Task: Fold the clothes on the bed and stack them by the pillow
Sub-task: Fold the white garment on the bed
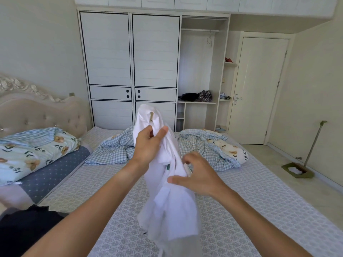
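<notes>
White garment's hem: the crumpled white cloth garment (167,182) blurs toward its lower end, and the bottom edge of the picture cuts it off.
Left hand's fingers: the left hand (148,145) has fingertips tucked into the folds, out of sight.
Dark clothing: a black heap (24,230) at the lower left is cut by the edge; its kind cannot be told.
Shelf items: dark and patterned bundles (196,96) in the open wardrobe are too small to identify.
Duvet: the blue checked duvet (115,149) is partly hidden behind the garment.
</notes>
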